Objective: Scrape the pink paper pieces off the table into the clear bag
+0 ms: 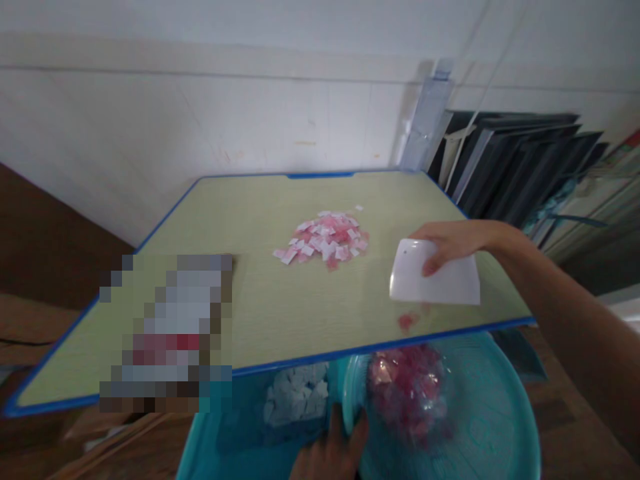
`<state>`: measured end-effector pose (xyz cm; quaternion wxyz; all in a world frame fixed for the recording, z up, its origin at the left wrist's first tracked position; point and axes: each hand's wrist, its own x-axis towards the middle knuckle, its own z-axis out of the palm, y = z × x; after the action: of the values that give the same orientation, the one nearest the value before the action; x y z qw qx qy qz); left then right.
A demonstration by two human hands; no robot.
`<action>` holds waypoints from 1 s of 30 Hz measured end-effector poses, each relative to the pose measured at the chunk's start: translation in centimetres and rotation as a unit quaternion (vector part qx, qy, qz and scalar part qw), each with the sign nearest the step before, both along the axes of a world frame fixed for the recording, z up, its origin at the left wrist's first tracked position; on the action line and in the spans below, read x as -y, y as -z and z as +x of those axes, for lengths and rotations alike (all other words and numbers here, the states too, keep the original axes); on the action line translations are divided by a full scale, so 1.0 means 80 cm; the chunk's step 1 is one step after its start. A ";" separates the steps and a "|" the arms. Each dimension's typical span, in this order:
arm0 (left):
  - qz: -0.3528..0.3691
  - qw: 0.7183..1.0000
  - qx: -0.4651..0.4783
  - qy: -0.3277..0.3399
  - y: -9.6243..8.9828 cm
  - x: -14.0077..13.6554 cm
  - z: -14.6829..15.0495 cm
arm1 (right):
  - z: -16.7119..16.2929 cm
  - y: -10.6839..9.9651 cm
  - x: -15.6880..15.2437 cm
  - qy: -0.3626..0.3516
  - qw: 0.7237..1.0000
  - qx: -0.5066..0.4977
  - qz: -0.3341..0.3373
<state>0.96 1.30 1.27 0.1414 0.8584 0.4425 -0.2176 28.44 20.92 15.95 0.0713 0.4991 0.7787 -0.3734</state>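
Note:
My right hand (pixel 447 243) grips a white plastic scraper (pixel 457 280) over the right side of the table, its straight edge facing me. Just below the scraper lies a small pink-red bit (pixel 407 321) near the table's front edge. My left hand (pixel 333 443) is low in front of the table, fingers and thumb closed around the rim of a round teal basin (pixel 500 393). Inside the basin is a heap of shiny pink-red pieces (pixel 410 390). Near the middle of the table sits a pile of pink petal-like pieces and small white paper squares (pixel 327 239).
A yellow-green folding table (pixel 240 320) with blue edging stands against the wall. Left of the basin, a teal tub (pixel 225 427) holds white pieces (pixel 297 397). On the table's left lies a pixelated object (pixel 187 300). A clear plastic bottle (pixel 427 123) and dark flat panels (pixel 520 153) stand behind.

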 end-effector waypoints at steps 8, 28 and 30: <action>-0.033 0.999 -0.010 -0.016 -0.007 -0.002 0.002 | -0.028 0.007 0.016 -0.081 0.996 -0.015 -0.021; -0.050 0.998 0.018 -0.042 -0.001 0.002 -0.001 | -0.029 -0.003 0.078 -0.063 0.983 0.025 0.170; -0.057 0.997 0.021 -0.043 -0.005 0.001 0.000 | -0.026 -0.001 0.091 -0.046 0.977 0.042 0.203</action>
<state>0.96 1.19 1.68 0.2084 0.8336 0.4627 -0.2180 26.38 13.63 16.03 0.0183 0.4826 0.8565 -0.1819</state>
